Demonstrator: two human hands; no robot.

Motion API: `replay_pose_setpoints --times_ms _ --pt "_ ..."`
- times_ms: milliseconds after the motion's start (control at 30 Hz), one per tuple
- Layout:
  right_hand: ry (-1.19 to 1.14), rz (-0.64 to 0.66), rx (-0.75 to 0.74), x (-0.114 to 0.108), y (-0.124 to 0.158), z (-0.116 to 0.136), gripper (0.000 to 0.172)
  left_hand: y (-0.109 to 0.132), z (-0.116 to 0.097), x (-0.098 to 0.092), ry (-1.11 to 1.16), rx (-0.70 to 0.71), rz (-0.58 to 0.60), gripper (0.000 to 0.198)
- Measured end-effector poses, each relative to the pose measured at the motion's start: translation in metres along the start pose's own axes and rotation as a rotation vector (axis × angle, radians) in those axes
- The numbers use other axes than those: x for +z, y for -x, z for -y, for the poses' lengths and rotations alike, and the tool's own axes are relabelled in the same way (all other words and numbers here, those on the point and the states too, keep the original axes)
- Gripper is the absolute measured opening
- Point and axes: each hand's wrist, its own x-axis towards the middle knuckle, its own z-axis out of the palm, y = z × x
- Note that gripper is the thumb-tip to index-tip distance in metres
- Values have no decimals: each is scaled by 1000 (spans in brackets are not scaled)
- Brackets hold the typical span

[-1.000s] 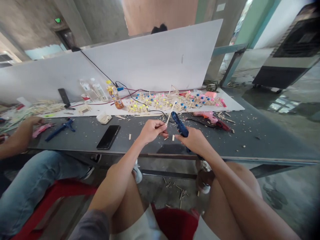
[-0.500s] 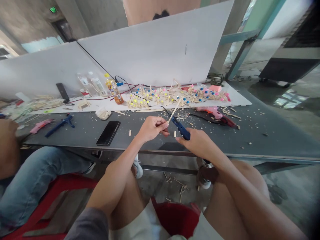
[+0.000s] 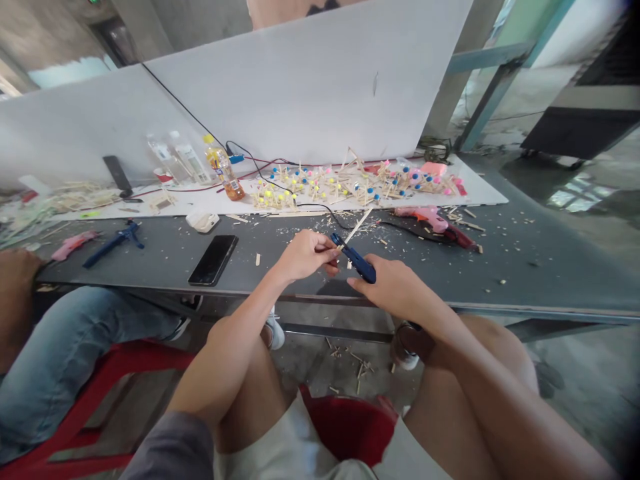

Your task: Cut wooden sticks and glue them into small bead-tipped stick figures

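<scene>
Pinched in the fingertips of my left hand [image 3: 311, 255] is a thin wooden stick [image 3: 359, 225], slanting up and to the right over the table. My right hand [image 3: 395, 283] is closed around the handle of dark blue cutters [image 3: 361, 262]. Their jaws meet the stick close to my left fingertips; whether they are fully closed on it cannot be made out. A short cut piece of wood [image 3: 258, 259] lies on the table left of my hands.
A black phone [image 3: 213, 260] lies on the grey table [image 3: 560, 267]. Behind are small stick models with coloured balls [image 3: 310, 183], a drink bottle [image 3: 223, 170] and a pink glue gun [image 3: 424, 217]. Left are another blue tool [image 3: 114, 244] and a neighbouring person's arm [image 3: 17, 300].
The cutters have moved slightly left and up, so their jaws now lie across the stick near my left fingers. The stick tilts more to the right. The camera view has shifted a little.
</scene>
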Motion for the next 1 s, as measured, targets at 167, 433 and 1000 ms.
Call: replay_pose_setpoints --times_ms 167,433,1000 --pt "-1 21 13 2 2 0 45 0 2 5 -6 -18 9 25" --pt "26 39 20 3 4 -1 49 -2 7 6 6 -50 11 21" --pt "97 158 10 9 -6 -4 50 -2 16 7 5 -158 -18 28"
